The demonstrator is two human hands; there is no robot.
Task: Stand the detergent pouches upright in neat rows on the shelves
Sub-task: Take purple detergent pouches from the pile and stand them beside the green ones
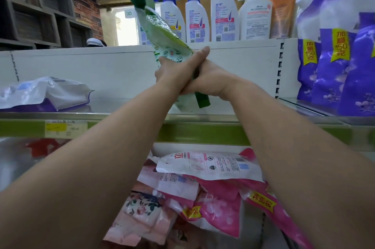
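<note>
Placement step. Left hand (172, 72) and right hand (209, 80) together clasp the tilted green-and-white plastic detergent pouch (164, 35) above the steel-edged middle shelf (121, 115); both grips curl round its base. Next: right the pouch, then seat it upright beside the standing purple pouches (334, 62).

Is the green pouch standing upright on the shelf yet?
No. The green pouch is tilted, above the shelf, held by left hand and right hand.

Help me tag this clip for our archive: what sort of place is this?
Most likely a shop's household-goods aisle: shelves with a price label on the edge strip, rows of pump bottles, upright purple pouches, and a green pouch gripped in both hands.
</note>
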